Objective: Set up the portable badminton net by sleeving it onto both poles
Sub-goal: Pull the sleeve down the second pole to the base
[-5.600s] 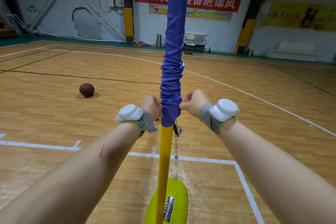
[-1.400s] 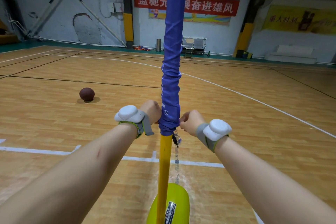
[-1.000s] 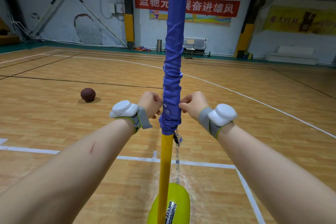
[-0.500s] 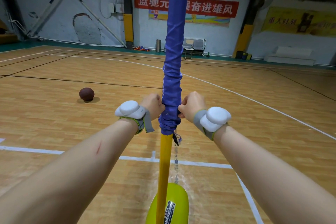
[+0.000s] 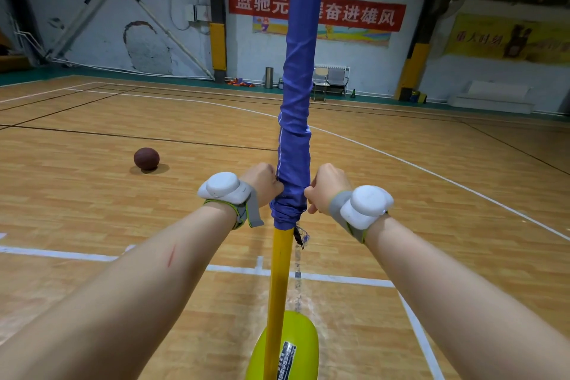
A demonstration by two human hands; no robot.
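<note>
Blue sleeve [image 5: 294, 163] hides the pole's [image 5: 279, 281] upper part.

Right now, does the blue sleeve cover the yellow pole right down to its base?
No, bare yellow pole shows between the blue sleeve's bunched end and the base.

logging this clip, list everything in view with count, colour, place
pole: 1, yellow, upright at centre, lower part bare
sleeve: 1, blue, over upper pole, bunched at lower end
base: 1, yellow-green, floor at pole's foot
ball: 1, dark brown, floor, left
banner: 1, red, back wall
chairs: short row, grey, by back wall
bin: 1, grey, left of chairs
wrist units: 2, white, one on each wrist
left grip: 1, bare, holds sleeve's left side
right grip: 1, bare, holds sleeve's right side
</note>
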